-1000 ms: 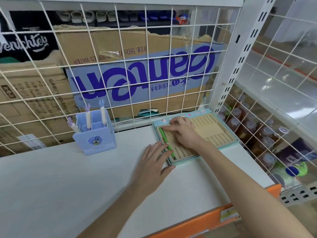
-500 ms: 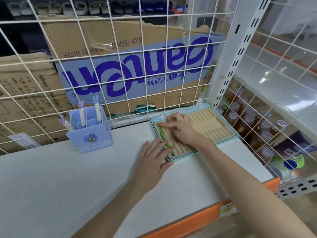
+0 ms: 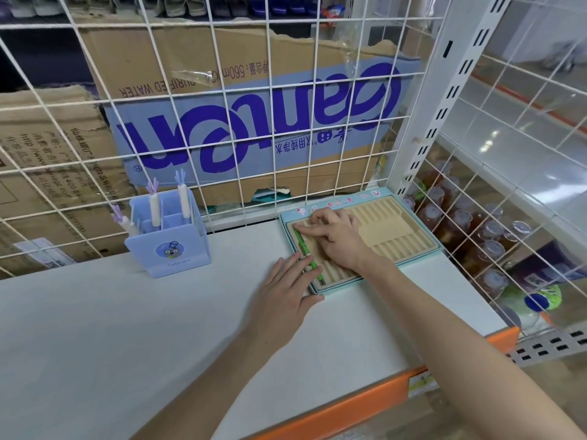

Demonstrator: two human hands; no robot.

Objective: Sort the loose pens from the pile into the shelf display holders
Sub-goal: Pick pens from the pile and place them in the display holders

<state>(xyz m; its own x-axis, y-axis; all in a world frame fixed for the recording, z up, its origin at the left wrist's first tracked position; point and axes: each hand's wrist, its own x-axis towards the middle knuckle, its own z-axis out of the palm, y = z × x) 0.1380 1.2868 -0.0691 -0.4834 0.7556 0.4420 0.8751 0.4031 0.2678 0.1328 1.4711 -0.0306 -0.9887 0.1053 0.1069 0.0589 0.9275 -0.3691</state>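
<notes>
The left hand (image 3: 283, 290) lies flat on the white shelf (image 3: 127, 328), fingers spread and straight, their tips touching the near-left edge of the slotted tray (image 3: 409, 246). The right hand (image 3: 336, 238) rests on the tray, its forefinger stretched out and pressing the far end of the green pen (image 3: 307, 256); it seems to press rather than pinch. The pen lies in the tray's leftmost groove, its long axis running near to far, dark tip nearest. Uneven pressure could tip the pen from its groove, or shove the light tray.
</notes>
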